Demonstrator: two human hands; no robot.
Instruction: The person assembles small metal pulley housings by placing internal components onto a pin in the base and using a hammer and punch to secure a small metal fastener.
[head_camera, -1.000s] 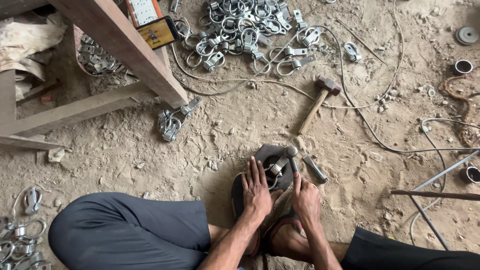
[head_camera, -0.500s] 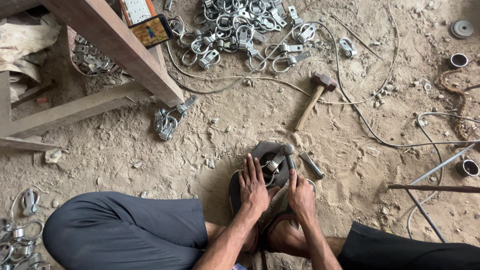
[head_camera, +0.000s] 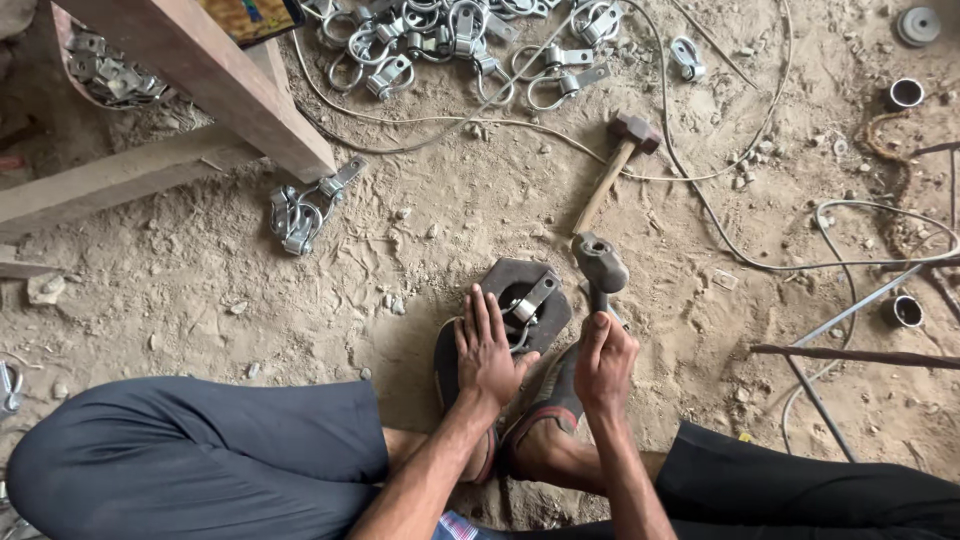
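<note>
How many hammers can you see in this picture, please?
2. One hammer is raised in the right hand beside the dark metal block. A second hammer lies on the dirt floor farther away. More may lie out of view.

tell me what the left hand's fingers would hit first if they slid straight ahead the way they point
The left hand lies flat with its fingers pointing up the picture. Straight ahead they would likely meet the dark metal block and the clamp piece on it, which they already seem to touch.
</note>
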